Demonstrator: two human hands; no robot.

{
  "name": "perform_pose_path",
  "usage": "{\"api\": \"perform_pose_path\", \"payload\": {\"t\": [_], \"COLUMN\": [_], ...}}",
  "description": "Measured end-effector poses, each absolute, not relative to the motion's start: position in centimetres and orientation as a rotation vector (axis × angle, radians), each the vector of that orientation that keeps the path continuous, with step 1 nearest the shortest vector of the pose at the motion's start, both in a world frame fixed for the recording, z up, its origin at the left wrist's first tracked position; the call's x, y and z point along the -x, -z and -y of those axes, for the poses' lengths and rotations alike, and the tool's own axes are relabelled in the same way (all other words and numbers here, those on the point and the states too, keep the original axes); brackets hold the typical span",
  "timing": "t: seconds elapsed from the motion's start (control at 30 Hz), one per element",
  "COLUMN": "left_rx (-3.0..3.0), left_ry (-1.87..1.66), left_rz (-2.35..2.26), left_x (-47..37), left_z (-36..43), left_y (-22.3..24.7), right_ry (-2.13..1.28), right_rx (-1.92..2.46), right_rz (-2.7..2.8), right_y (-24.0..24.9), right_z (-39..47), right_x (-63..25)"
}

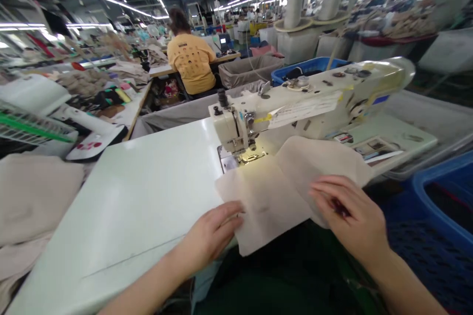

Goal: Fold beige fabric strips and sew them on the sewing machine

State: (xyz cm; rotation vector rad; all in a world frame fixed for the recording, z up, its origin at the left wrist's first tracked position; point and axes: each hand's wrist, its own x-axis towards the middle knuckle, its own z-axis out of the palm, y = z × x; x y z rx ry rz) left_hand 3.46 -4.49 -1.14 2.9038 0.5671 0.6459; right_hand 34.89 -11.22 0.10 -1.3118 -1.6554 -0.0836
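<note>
Pale beige flat cloth (273,202) lies right of centre in the lower frame, its upper edge at the lit needle area of the cream metal sewing machine (314,101). A diagonal line divides it; one piece or two, cannot tell. Left hand (218,229): bent fingertips at the cloth's left edge. Right hand (351,216): fingers curled, tips on the right part, something dark red within the curl, unidentifiable. Pinching or merely pressing: cannot tell for either. Placement probably keeps the cloth spread and square to the needle, hands apart from it. Pale green smooth tabletop (155,182) supports the left side; front edge overhangs the lap. Crowding: blue plastic basket (424,192), right edge, near right forearm; beige cloth pile (33,197), left edge. Machine head partly hides the background. Co-worker in yellow shirt (190,61), upper left of centre, well apart.
</note>
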Motion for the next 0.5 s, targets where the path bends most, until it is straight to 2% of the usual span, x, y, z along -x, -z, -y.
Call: {"api": "perform_pose_path", "payload": {"t": [0.13, 0.2, 0.37, 0.5], "left_rx": [-2.802, -2.796, -2.841, -2.868], "left_ry": [-0.566, -0.556, -0.591, -0.559], "left_rz": [-0.834, -0.871, -0.832, -0.815], "left_x": [-1.0, -0.7, -0.7, -0.7], "left_z": [6.0, 6.2, 6.3, 6.1], "left_y": [2.1, 2.4, 2.7, 2.7], "right_ry": [-0.35, -0.463, -0.474, -0.434], "right_rx": [1.209, 1.225, 1.427, 1.437], "right_rz": [2.028, 2.174, 2.414, 2.396], "right_y": [1.2, 1.8, 2.6, 3.1], "right_z": [9.3, 8.2, 6.4, 6.5], "right_x": [-29.5, -26.8, -22.2, -22.1]}}
